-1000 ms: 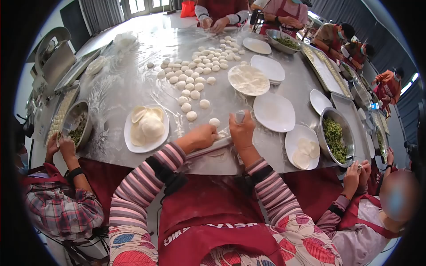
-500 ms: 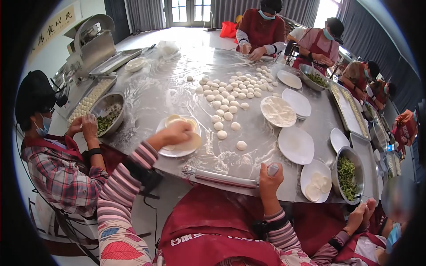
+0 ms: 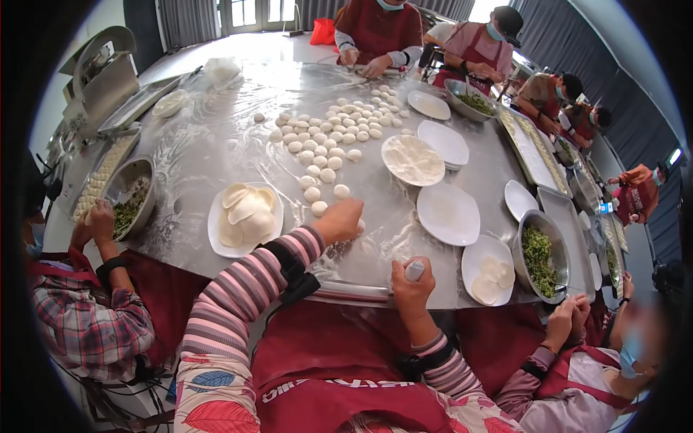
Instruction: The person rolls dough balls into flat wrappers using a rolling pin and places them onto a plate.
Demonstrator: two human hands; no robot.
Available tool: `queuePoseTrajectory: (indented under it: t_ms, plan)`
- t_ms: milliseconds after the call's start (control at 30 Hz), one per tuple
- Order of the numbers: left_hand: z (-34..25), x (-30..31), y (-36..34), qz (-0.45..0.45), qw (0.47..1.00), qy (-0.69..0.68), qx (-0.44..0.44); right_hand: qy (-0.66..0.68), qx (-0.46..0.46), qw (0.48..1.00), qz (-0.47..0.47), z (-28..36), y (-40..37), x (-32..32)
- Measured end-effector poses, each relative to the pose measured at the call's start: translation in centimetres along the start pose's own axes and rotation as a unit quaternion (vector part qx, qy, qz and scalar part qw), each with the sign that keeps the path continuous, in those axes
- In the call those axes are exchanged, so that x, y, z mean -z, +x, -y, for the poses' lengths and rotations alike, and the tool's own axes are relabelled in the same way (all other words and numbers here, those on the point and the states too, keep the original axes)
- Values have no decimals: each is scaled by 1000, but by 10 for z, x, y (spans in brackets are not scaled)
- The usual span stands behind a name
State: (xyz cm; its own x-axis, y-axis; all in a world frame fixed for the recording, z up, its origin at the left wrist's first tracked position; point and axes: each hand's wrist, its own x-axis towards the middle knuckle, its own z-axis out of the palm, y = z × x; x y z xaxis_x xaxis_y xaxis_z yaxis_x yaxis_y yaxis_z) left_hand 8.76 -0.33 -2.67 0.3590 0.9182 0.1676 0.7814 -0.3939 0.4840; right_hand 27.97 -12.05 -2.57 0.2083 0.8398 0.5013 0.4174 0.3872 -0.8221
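My left hand (image 3: 341, 221) is over the near end of the dough balls (image 3: 325, 137), fingers curled down around one dough ball (image 3: 361, 226) whose edge shows beside them. Most of that ball is hidden by the hand. Wrapped round the grey handle of a rolling pin (image 3: 354, 291), my right hand (image 3: 413, 289) is at the table's near edge. The pin lies along that edge, its left end behind my left forearm. Left of my left hand, a white plate (image 3: 216, 234) holds a pile of rolled dough wrappers (image 3: 249, 213).
A bowl of flour (image 3: 411, 160) and white plates (image 3: 448, 214) stand right of the dough balls. Another plate (image 3: 469, 289) carries wrappers beside a metal bowl of green filling (image 3: 521, 249). Co-workers sit on both sides, a person's hands (image 3: 567, 317) near that bowl.
My left hand has left the plate of wrappers and moved right to a dough ball. My right hand stays on the rolling pin handle. The whole view has shifted.
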Motion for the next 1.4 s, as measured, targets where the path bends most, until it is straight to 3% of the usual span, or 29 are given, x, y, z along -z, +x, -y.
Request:
queuePoseTrajectory:
  t_ms: [33,100,133,200,267,367,433,500,533,567,700,800,900,933,967,1033,1100,1167,1300,1333,1400]
  plan:
    - [-2,1,-3,5,1000,-3,-1,7,-6,1000,8,2,-2,1]
    - [-7,9,-13,118,988,-73,73,-8,14,1000,6,17,7,2]
    - [-8,10,-20,123,987,-71,72,-19,41,999,3,23,17,-2]
    - [-9,11,-33,95,967,-204,124,-30,94,995,-22,22,40,-18]
    - [-12,9,-34,101,966,-217,97,-58,146,987,-41,6,62,-41]
    - [-14,2,-34,104,969,-216,60,-37,82,996,-7,-16,71,-61]
    - [-10,2,-34,94,975,-197,51,-58,97,993,-19,-14,61,-54]
    - [-10,7,-42,74,976,-185,90,-49,74,995,-45,-7,38,-32]
    - [-12,10,-45,119,953,-234,148,-34,32,999,-13,-8,30,-24]
    - [-14,10,-44,120,953,-236,149,-36,31,999,-12,-10,34,-28]
    - [-28,7,-38,89,984,-140,57,-70,102,992,-30,-16,66,-60]
    - [-22,6,-28,120,977,-166,54,-61,68,996,0,-10,66,-54]
    - [-16,9,-43,90,982,-151,63,-88,21,996,9,-5,27,-19]
    - [-16,9,-47,172,916,-308,192,-59,26,998,6,-1,26,-17]
    - [-17,10,-48,174,915,-307,197,-31,23,999,1,1,21,-16]
    - [-25,9,-48,141,978,-135,77,-74,49,996,-20,-15,41,-37]
    - [-27,11,-39,113,983,-126,70,-77,95,992,-15,-21,66,-60]
    - [-13,0,-28,124,981,-135,69,-64,86,994,-3,-15,74,-65]
    - [-8,9,-42,127,982,-135,19,-81,47,995,-37,-22,27,-29]
    - [-12,14,-47,161,959,-215,89,-54,50,997,-29,-15,22,-23]
    - [-14,13,-47,161,966,-192,68,-47,54,997,-26,-9,24,-23]
